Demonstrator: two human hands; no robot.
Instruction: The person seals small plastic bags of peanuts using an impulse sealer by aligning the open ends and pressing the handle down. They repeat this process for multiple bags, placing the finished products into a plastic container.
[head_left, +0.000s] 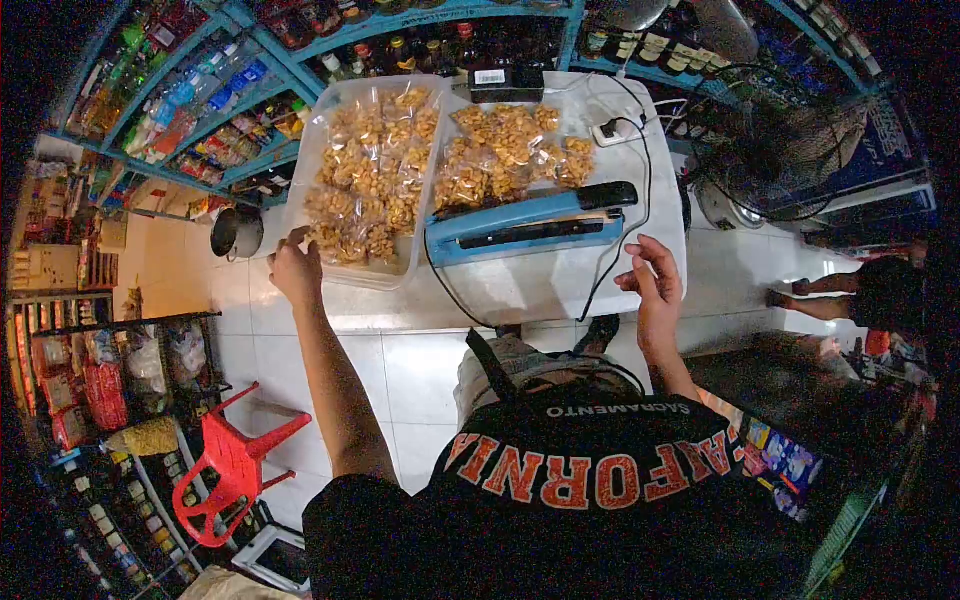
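On a white table (360,308) a clear plastic tub (398,278) holds several clear bags of brown snacks (365,160). My left hand (297,268) is at the tub's near left corner, its fingers bent at the rim; whether they pinch anything is too small to tell. More snack bags (505,145) lie in a pile right of the tub. In front of that pile rests a blue bag sealer (530,225) with a black handle end. My right hand (652,280) is raised over the table's right edge, fingers apart and curled, holding nothing.
A black box (506,86) and a white power strip (618,130) with cables sit at the table's back. Blue shelves (430,18) stand behind. A fan (780,150) is at right, with another person's legs (825,295) beyond. A red chair (235,460) stands lower left.
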